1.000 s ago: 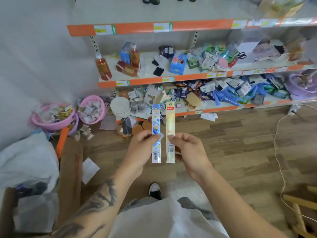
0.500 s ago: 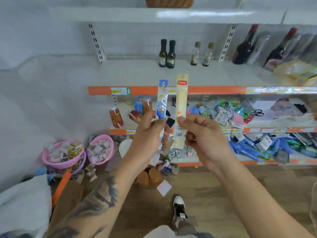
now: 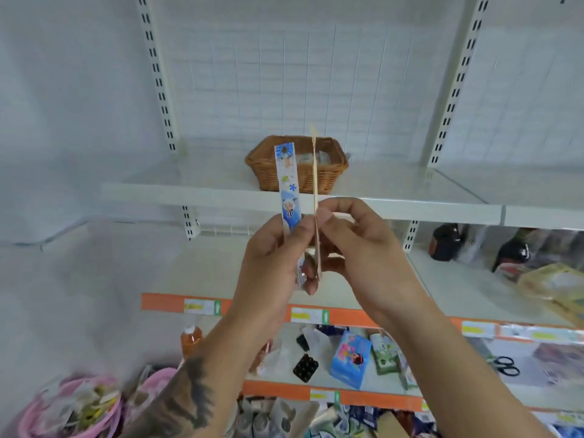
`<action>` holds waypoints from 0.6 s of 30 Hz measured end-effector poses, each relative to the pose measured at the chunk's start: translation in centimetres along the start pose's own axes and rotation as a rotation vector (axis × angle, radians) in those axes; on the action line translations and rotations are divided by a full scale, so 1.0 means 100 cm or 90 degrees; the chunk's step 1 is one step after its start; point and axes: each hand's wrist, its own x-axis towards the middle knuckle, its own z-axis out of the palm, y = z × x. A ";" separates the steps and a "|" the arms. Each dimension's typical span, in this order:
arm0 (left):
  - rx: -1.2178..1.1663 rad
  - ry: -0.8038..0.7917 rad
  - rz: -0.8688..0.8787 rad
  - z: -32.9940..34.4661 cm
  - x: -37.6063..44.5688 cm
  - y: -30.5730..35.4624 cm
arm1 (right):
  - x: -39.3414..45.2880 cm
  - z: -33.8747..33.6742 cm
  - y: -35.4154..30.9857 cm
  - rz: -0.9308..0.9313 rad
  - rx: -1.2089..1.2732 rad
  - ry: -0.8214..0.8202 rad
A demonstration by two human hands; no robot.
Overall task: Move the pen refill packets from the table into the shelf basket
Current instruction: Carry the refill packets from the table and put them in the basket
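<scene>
The blue pen refill packet [image 3: 288,188] stands upright, pinched low down by the left hand [image 3: 278,257]. Just beside it, the yellow packet [image 3: 315,184] shows edge-on, pinched in the right hand's [image 3: 357,248] grip. Both rise in front of the wicker basket [image 3: 328,172] on the white shelf [image 3: 395,197].

Yellow packet [image 3: 314,172] edge-on, its print unseen, basket [image 3: 268,172] contents blurred, pink bowls [image 3: 63,412] cut off
</scene>
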 end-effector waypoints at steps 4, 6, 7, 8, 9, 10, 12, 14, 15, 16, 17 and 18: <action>0.014 0.018 0.061 0.005 0.030 0.002 | 0.029 -0.004 -0.004 -0.083 -0.037 -0.011; 0.038 0.019 0.067 0.001 0.045 0.006 | 0.041 -0.005 -0.007 -0.100 -0.013 -0.034; 0.058 0.021 0.070 -0.002 0.052 0.007 | 0.046 -0.005 -0.008 -0.100 -0.002 -0.048; 0.078 0.021 0.078 -0.006 0.060 0.009 | 0.052 -0.004 -0.009 -0.098 0.006 -0.059; 0.088 0.021 0.083 -0.010 0.067 0.011 | 0.058 -0.003 -0.009 -0.097 0.009 -0.065; 0.098 0.020 0.089 -0.014 0.076 0.013 | 0.065 -0.002 -0.010 -0.099 0.008 -0.064; 0.112 0.009 0.091 -0.021 0.094 0.020 | 0.081 0.002 -0.012 -0.117 -0.027 -0.040; 0.126 -0.004 0.100 -0.026 0.113 0.031 | 0.100 0.003 -0.020 -0.143 -0.120 -0.017; 0.132 -0.012 0.098 -0.029 0.123 0.037 | 0.110 0.005 -0.026 -0.147 -0.155 -0.016; 0.139 -0.019 0.094 -0.031 0.134 0.043 | 0.122 0.006 -0.034 -0.144 -0.176 -0.016; 0.148 -0.023 0.085 -0.034 0.144 0.049 | 0.135 0.008 -0.041 -0.135 -0.191 -0.009; 0.152 -0.022 0.077 -0.038 0.153 0.054 | 0.150 0.009 -0.048 -0.124 -0.203 0.008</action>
